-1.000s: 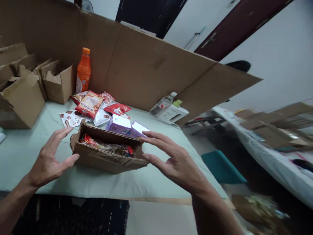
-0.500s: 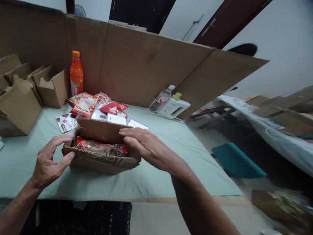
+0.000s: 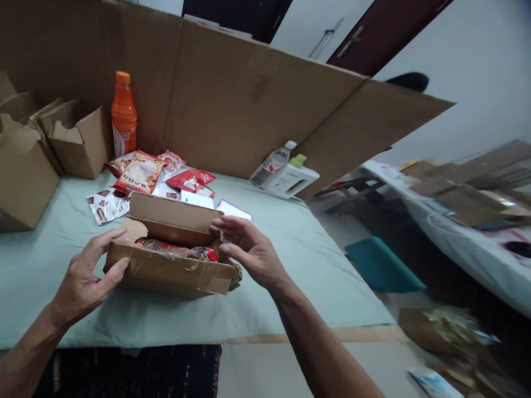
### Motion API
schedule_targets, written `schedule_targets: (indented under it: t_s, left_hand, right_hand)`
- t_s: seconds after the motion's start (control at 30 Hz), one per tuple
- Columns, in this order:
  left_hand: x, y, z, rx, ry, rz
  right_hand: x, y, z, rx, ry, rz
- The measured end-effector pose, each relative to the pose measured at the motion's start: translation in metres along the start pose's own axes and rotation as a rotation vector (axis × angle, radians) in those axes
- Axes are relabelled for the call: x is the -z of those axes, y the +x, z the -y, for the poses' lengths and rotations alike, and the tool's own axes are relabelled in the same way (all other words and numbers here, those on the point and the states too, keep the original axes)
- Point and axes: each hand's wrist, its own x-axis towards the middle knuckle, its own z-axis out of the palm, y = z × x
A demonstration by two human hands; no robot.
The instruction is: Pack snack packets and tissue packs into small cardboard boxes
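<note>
In front of me on the table stands an open cardboard box (image 3: 166, 273), its far flap raised. Red and clear plastic snack packets (image 3: 178, 250) lie inside it. My left hand (image 3: 89, 276) spans the box's left end, thumb on the near wall and fingers by the left flap. At the right end my right hand (image 3: 249, 249) has its fingers and thumb around the corner where the far flap meets the side. Part of the right side is hidden behind those fingers. Just behind the box lie a red-and-white food packet (image 3: 139, 174) and a silver-white sachet (image 3: 108, 205).
An orange bottle (image 3: 124, 121) stands behind the packets, with open cardboard boxes (image 3: 78, 141) to its left. A clear bottle (image 3: 274, 165) and a white jug (image 3: 290, 181) stand farther right. A tall cardboard screen (image 3: 224, 105) borders the back of the green-covered table (image 3: 307, 249).
The far flap now leans farther back and the box's near face shows more. My right hand's fingers have gone from nearly straight to curled at the right corner. The view has shifted slightly.
</note>
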Motion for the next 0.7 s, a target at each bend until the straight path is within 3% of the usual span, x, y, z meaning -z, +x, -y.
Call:
schedule_targets:
  t_s: [0.13,0.3,0.37,0.47,0.57,0.7]
  left_hand:
    - [0.007,-0.003,-0.001,0.002,-0.223,0.111]
    - [0.018,0.001,0.002,-0.088,-0.316,0.251]
    - [0.019,0.004,0.003,-0.103,-0.331,0.269]
    - [0.021,0.007,0.005,-0.115,-0.418,0.298]
    - [0.025,0.008,0.010,-0.134,-0.458,0.347]
    - [0.033,0.009,0.016,-0.193,-0.406,0.445]
  right_hand:
    - [-0.007,0.007,-0.003,0.040,-0.222,-0.071]
    - [-0.012,0.019,0.017,0.080,-0.529,0.036]
    - [-0.004,0.020,0.022,0.044,-0.470,0.078]
    - [0.010,0.012,0.019,-0.034,-0.203,0.130]
    - [0.010,0.000,0.008,-0.062,-0.045,0.096]
    - [-0.013,-0.003,0.003,-0.013,-0.238,-0.048]
